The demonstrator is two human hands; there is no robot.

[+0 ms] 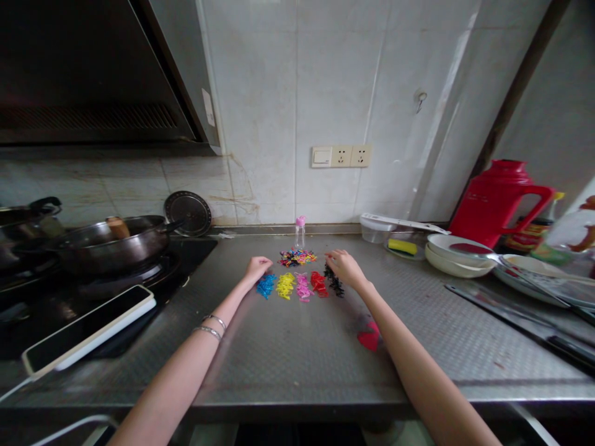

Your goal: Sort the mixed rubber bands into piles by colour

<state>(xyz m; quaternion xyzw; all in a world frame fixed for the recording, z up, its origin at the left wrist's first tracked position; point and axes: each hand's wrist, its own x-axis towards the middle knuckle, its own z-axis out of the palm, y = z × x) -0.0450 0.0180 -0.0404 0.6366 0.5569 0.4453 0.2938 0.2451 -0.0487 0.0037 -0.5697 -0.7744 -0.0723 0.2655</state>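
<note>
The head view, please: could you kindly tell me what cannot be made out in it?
All in the head view:
Right hand: too small to tell whether its grip holds anything; it hides part of the black pile.
Left hand: its grip is likewise too small to read.
Red item: too blurred to identify.
Leftmost pot: cut off by the left edge.

Just below mid-frame, I see five loose piles of small, thin pieces in a row, left to right: blue pile [266, 286], yellow pile [285, 285], pink pile [304, 287], red pile [319, 284], black pile [335, 285]. Just above lies a wider, multicoloured pile [297, 257].
</note>
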